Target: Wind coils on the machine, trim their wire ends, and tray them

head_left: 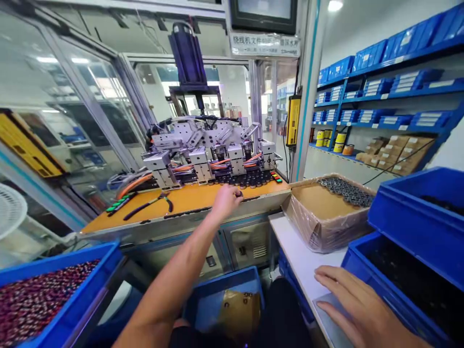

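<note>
At the worktop's (192, 197) open front edge, your left hand (226, 197) pinches a small dark part (238, 194); your right hand (357, 304) spreads open.

- I reach forward with my bare left forearm (184, 263).
- My left hand (225, 197) has its fingers curled in.
- My right hand (366, 304) is low, fingers extended, thumb apart.

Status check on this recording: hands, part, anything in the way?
Left hand pinching small dark part near worktop edge. Right hand open over side table. More parts just beyond left hand. Pliers off to its left.
</note>
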